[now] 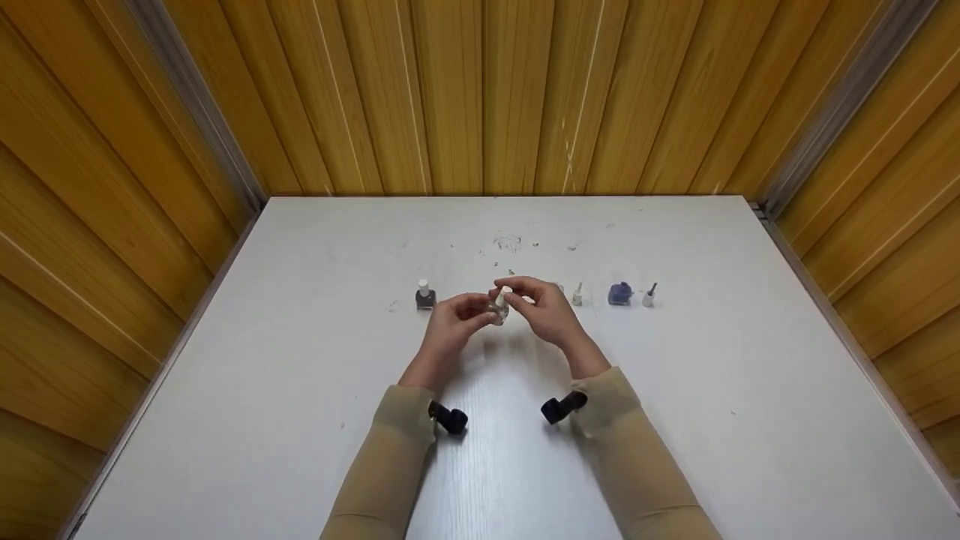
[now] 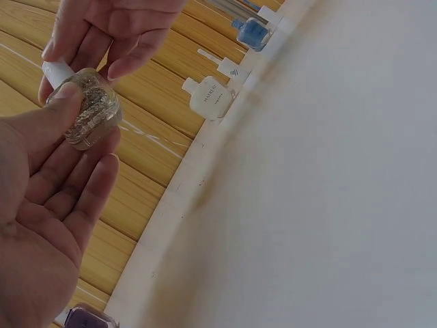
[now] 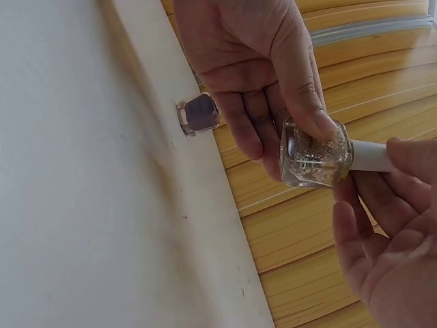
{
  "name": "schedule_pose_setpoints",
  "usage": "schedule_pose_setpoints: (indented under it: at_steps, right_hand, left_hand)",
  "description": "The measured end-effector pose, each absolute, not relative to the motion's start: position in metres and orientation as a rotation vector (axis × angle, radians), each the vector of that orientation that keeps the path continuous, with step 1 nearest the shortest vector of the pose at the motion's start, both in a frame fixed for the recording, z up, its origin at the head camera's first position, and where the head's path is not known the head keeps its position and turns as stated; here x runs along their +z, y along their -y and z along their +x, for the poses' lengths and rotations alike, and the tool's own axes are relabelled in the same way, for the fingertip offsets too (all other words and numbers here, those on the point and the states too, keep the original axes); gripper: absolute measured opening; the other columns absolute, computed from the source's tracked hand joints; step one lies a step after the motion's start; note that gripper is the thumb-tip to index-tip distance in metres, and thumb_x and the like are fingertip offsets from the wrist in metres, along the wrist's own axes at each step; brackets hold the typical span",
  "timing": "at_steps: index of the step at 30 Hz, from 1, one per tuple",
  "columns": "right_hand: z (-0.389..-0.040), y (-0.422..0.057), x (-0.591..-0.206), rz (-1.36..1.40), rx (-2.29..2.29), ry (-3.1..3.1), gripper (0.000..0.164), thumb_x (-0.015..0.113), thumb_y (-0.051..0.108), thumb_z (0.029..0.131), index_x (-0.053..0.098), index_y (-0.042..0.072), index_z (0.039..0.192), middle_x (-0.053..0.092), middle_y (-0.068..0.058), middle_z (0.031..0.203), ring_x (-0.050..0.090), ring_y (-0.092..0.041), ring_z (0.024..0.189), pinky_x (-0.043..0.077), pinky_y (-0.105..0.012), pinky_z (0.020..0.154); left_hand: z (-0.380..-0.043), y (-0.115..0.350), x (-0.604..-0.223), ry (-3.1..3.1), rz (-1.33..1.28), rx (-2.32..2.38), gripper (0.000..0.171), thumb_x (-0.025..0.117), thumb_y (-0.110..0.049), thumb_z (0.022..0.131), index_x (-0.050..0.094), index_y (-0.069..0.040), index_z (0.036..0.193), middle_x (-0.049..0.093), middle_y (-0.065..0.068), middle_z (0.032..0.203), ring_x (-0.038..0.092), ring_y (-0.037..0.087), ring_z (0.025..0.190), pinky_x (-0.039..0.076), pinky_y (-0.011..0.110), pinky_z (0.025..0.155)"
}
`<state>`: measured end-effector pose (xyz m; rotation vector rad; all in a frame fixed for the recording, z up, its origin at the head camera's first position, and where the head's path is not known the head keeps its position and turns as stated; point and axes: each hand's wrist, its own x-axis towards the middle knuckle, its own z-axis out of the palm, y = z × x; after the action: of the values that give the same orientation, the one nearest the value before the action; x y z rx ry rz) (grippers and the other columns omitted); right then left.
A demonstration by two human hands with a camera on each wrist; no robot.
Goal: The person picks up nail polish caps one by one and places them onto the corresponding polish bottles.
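Observation:
Between both hands, lifted over the table, is a clear nail polish bottle [image 2: 92, 113] with glittery flakes inside and a white cap [image 3: 369, 156]. My left hand [image 1: 452, 324] pinches the glass body between thumb and fingers. The right hand [image 1: 550, 311] grips the white cap with its thumb and fingertips. In the right wrist view the cap sits in line on the bottle's neck. A dark purple nail polish bottle [image 1: 425, 299] with a white cap stands on the table just left of my left hand.
Right of the hands stand an uncapped white nail polish bottle [image 2: 211, 98], its brush cap [image 1: 577, 295] upright beside it, then an uncapped blue bottle [image 1: 619, 294] and its upright brush cap [image 1: 649, 295]. Small smudges mark the white table [image 1: 300, 360]. Wood-look panels [image 1: 517, 97] rise behind it.

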<state>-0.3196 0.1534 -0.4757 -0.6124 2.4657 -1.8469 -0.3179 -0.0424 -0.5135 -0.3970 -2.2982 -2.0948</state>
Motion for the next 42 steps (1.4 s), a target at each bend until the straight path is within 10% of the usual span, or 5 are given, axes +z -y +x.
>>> schedule_pose_setpoints:
  at_steps: [16, 26, 34, 42]
  right_hand:
    - [-0.317, -0.145, -0.480, -0.395, -1.882, -2.734, 0.022, 0.082, 0.023, 0.089, 0.066, 0.008, 0.089, 0.072, -0.007, 0.089, 0.065, -0.014, 0.086, 0.052, -0.030, 0.073]
    - [-0.321, -0.156, -0.476, -0.646, -1.925, -2.360, 0.031, 0.063, 0.011, 0.103, 0.067, 0.000, 0.131, 0.070, -0.021, 0.130, 0.060, -0.031, 0.131, 0.047, -0.046, 0.113]
    - [-0.324, -0.154, -0.479, -0.528, -1.923, -2.536, 0.022, 0.077, 0.013, 0.092, 0.077, 0.002, 0.111, 0.077, -0.017, 0.112, 0.072, -0.018, 0.104, 0.058, -0.024, 0.089]
    - [-0.320, -0.147, -0.482, -0.355, -1.923, -2.707, 0.015, 0.085, 0.020, 0.086, 0.080, 0.011, 0.097, 0.079, -0.005, 0.097, 0.070, -0.012, 0.090, 0.055, -0.029, 0.082]
  left_hand:
    - [-0.314, 0.038, -0.514, 2.338, -0.415, -1.978, 0.026, 0.080, -0.007, 0.088, 0.076, -0.001, 0.114, 0.077, 0.016, 0.108, 0.072, 0.011, 0.089, 0.058, 0.020, 0.077]
    - [-0.316, 0.040, -0.513, 2.344, -0.432, -2.033, 0.027, 0.077, -0.004, 0.090, 0.073, 0.004, 0.115, 0.077, 0.018, 0.106, 0.070, 0.008, 0.088, 0.057, 0.019, 0.080]
    - [-0.317, 0.040, -0.515, 2.306, -0.455, -2.053, 0.028, 0.077, -0.002, 0.089, 0.072, 0.006, 0.116, 0.076, 0.020, 0.109, 0.072, 0.009, 0.090, 0.059, 0.021, 0.081]
    - [-0.315, 0.037, -0.514, 2.314, -0.384, -1.993, 0.026, 0.082, -0.005, 0.086, 0.075, 0.001, 0.110, 0.077, 0.016, 0.102, 0.071, 0.010, 0.086, 0.059, 0.021, 0.078]
